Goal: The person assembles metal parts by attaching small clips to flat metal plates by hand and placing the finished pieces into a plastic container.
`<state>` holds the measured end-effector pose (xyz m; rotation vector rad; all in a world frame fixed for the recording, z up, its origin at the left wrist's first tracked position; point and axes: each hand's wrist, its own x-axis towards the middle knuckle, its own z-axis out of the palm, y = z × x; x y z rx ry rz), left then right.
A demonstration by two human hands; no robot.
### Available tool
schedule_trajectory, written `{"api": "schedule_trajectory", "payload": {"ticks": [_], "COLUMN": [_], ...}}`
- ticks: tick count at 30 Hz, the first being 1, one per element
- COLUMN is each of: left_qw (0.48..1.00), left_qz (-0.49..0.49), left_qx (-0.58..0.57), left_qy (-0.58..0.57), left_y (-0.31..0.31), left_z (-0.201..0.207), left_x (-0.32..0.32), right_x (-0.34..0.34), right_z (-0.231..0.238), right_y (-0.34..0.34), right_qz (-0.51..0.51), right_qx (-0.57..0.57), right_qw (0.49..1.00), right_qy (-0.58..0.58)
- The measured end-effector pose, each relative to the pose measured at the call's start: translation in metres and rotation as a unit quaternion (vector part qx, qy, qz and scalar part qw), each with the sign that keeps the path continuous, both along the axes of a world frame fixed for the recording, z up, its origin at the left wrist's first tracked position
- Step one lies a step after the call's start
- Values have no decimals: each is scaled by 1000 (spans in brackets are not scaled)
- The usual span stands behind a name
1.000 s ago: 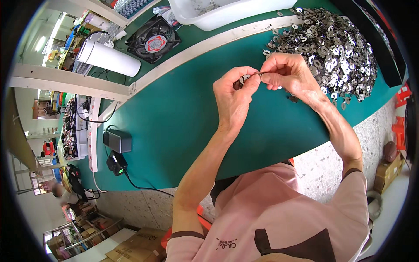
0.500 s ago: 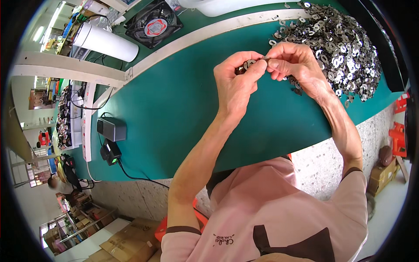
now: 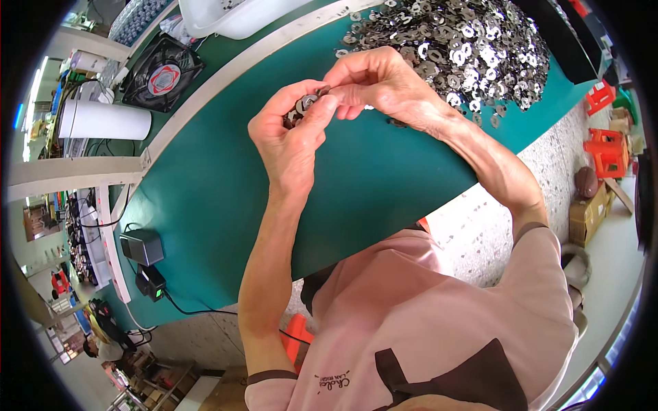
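A small bunch of flat, shiny metal washers (image 3: 301,106) rests in the curled fingers of my left hand (image 3: 291,144), its thumb pressed against them. My right hand (image 3: 387,85) meets it at the fingertips, thumb and forefinger pinched at one dark metal piece on the end of the bunch. How much of that piece each hand bears is hidden by the fingers. Both hands are raised over the green tabletop (image 3: 384,185). Just beyond my right hand lies a large heap of the same ring-shaped washers (image 3: 480,51), with a few strays along its near edge.
Past a white frame bar (image 3: 205,96) stand a black fan (image 3: 147,89), a white cylinder (image 3: 103,120) and a white tub (image 3: 240,20). At the table's left are a grey box (image 3: 142,246) and a black adapter (image 3: 151,281) with a cable. Red stools (image 3: 606,151) stand at right.
The whole view has shifted, so the table, heap and hands sit farther left in the picture. My hands stay together at the fingertips, the washers still in my left hand.
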<state>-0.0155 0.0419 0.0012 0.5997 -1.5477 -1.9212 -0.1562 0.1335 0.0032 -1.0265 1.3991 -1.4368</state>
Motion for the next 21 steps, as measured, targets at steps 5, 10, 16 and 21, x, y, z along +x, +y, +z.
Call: {"api": "schedule_trajectory", "payload": {"ticks": [5,10,16,21], "left_qw": [998,1000,948,929], "left_qz": [24,9,-87,-106], "left_qx": [-50,6,299,343], "left_qy": [-12,-16,68,89], "left_y": [1,1,-23,-26], "left_z": [-1,4,-1,-5], "left_x": [-1,-2,7,9], "right_x": [2,0,-3,-1], "right_z": [7,5,6,9], "right_y": [3,2,5,5], "right_qz": [0,-1,-27,-36], "right_qx": [-1,-6,-10,0], "right_qw": [1000,1000,999,999], "right_qy": [-1,5,-22,-17]}}
